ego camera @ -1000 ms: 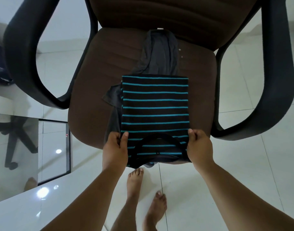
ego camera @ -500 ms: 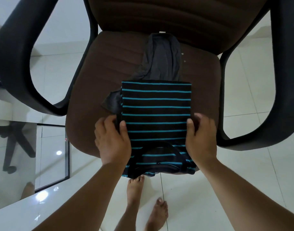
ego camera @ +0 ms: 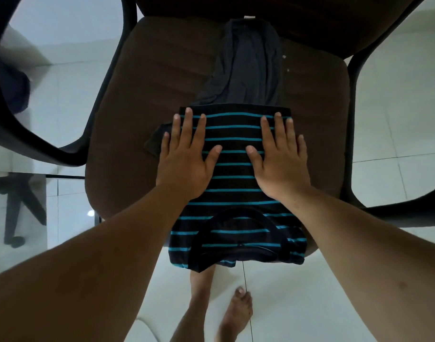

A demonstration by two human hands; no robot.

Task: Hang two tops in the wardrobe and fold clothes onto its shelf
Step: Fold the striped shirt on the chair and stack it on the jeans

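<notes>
While both palms lie flat on it, the folded black top with thin teal stripes (ego camera: 236, 169) sits on the brown padded seat of the black-armed office chair (ego camera: 142, 99), not on the wardrobe shelf; no wardrobe is in view. Left hand (ego camera: 184, 166) is released, fingers straight and spread, pressing the left half of the fold. Right hand (ego camera: 278, 164) is the same on the right half; neither grasps anything. Risk 1: the collar end overhangs the seat's front edge above the white tiled floor (ego camera: 396, 243), so once the pressure lifts, that hanging weight could drag the fold open or slide the whole piece off. Risk 2: the striped top lies on part of a crumpled dark grey garment (ego camera: 248, 62), which runs back toward the chair's backrest and pokes out at the fold's left side; a pickup from underneath could snag that grey cloth and bring both up together, or tip the fold. Risk 3: soft knit, nothing stiff in it, so lifting from 1 edge will likely let the layers sag apart. My read: scoop with both hands under the striped layers only, then carry it level. Chair base isn't visible, so I can't tell if it would roll under a push.
</notes>
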